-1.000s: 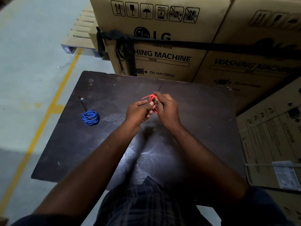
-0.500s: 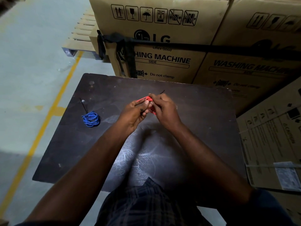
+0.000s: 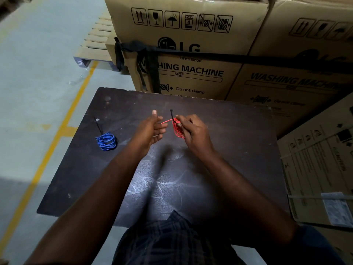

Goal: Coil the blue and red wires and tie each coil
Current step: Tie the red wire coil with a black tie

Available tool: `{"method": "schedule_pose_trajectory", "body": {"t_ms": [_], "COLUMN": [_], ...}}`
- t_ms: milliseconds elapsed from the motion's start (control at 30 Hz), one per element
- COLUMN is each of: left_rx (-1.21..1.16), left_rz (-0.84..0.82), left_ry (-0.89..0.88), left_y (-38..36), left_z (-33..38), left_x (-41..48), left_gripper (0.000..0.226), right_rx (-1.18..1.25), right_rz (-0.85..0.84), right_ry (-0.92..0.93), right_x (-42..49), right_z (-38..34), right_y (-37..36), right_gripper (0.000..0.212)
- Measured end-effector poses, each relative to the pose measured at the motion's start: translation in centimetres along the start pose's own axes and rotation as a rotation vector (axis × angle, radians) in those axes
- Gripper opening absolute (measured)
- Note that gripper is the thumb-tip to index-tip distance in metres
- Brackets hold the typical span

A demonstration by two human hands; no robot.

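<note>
Red wire coil (image 3: 177, 131): held above the dark tabletop (image 3: 191, 188), roughly over its centre, not resting on it. Lifted clear, presumably so a tie can pass round the bundle without the board in the way.

Right hand (image 3: 194, 133): fingers closed round the coil, pinching the loops together on their right side. This grip looks meant to stop the turns springing apart while the binding goes on. A black tie (image 3: 172, 115) rises from the top of the coil beside the right thumb, its tip standing free. Whether it is locked cannot be told from here.

Left hand (image 3: 151, 130): open, palm turned toward the coil, fingers spread, thumb up, holding nothing. It sits just beside the coil. One loose red wire end (image 3: 166, 121) sticks out toward it, between the two hands. Judgement: the left hand is placed to take either that end or the tie tail next.

Blue wire coil (image 3: 106, 141): lying flat on the tabletop, well apart to the left, with a thin black tie tail (image 3: 98, 125) sticking out away from the person. Looks already bound and set aside.

Beyond the table's far edge: stacked washing machine cartons (image 3: 191, 69), strapped with a black band.

Status: blue appears done; red coiled, tie in progress.
</note>
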State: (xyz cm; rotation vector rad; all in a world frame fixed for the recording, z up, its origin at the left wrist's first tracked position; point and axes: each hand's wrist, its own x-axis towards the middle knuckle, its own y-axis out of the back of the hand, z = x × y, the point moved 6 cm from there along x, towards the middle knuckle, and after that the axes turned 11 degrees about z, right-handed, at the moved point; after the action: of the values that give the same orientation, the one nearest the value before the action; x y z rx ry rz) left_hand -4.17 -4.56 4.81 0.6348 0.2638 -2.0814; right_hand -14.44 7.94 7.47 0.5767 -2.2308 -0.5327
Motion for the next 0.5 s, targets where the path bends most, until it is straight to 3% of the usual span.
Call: {"method": "schedule_pose_trajectory", "body": {"t_ms": [100, 200, 333, 500], "left_rx": [0.155, 0.138, -0.051, -0.158], "left_rz": [-0.13, -0.334, -0.378, -0.346], "left_ry": [0.069, 0.199, 0.319, 0.325], "left_y": [-0.5, -2.1, -3.0, -3.0], "left_z": [-0.8, -1.5, -1.3, -1.4], "left_x": [0.2, 0.0, 0.2, 0.6], "left_gripper": [0.056, 0.068, 0.042, 0.019], "right_rx": [0.04, 0.093, 0.163, 0.263], "right_rz": [-0.002, -0.032, -0.046, -0.077], "right_ry": [-0.007, -0.002, -0.023, -0.089], "right_x": [0.0, 0.0, 0.0, 0.1], "right_z": [-0.5, -1.2, -1.6, -1.5], "right_y": [0.1, -0.1, -0.1, 0.2], "right_gripper": [0.028, 0.029, 0.03, 0.03]}}
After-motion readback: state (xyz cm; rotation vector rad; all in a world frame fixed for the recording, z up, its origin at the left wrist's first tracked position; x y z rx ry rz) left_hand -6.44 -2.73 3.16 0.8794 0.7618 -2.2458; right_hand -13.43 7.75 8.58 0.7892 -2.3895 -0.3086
